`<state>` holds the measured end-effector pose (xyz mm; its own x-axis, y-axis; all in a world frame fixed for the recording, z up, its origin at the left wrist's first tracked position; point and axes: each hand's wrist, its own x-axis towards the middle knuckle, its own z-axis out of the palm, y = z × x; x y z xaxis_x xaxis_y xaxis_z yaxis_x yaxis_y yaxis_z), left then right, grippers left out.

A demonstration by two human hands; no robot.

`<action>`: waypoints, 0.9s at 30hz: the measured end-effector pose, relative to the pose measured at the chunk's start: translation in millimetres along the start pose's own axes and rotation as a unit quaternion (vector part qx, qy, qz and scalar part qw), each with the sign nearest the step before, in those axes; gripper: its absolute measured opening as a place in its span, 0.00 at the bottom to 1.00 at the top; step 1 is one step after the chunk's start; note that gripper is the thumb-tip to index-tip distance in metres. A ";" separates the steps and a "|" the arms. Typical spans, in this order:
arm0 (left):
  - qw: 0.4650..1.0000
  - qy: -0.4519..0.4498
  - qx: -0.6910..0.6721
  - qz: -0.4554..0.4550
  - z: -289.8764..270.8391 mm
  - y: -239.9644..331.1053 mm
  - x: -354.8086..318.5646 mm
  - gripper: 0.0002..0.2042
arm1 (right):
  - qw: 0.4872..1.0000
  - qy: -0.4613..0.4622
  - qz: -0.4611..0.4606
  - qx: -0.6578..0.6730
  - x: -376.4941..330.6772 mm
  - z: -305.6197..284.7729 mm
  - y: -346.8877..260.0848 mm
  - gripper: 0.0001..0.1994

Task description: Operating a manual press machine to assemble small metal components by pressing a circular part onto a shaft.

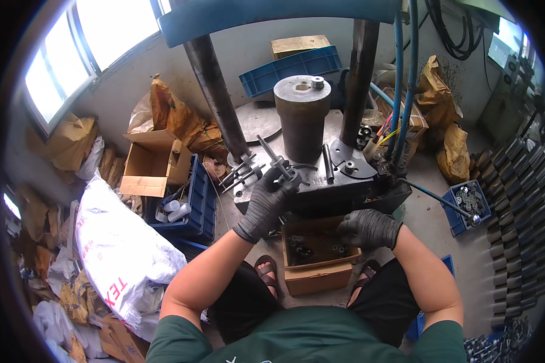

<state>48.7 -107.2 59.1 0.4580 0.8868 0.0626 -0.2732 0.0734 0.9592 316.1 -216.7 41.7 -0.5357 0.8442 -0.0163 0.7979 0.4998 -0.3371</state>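
My left hand (265, 206), in a dark grey glove, is closed on a metal rod with a round flange (278, 162) at the front edge of the press table (312, 173). Beside it on the left lies a metal part with several prongs (243, 172). My right hand (375, 229), gloved the same way, hovers over the right side of an open cardboard box (318, 279) between my feet. Small dark metal parts (300, 249) lie in that box. The right fingertips are dark against the box, so their grip is unclear.
A thick steel cylinder (303, 121) with a small ring (318, 82) on top stands between two press columns (215, 91). A loose bar (327, 163) lies beside it. Blue crates (209, 209), a white sack (124, 248) and stacked metal pieces (515, 230) flank me.
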 end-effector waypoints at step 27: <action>0.960 0.008 0.144 0.242 78.1 97.8 248.9 0.21 | 0.962 -0.230 0.091 0.114 -37.5 -5.6 22.4 0.22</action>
<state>202.0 85.0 190.0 0.3219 0.7926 0.5179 -0.2050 -0.4757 0.8554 355.6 -236.1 40.0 -0.5005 0.7120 -0.4926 0.8368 0.2518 -0.4862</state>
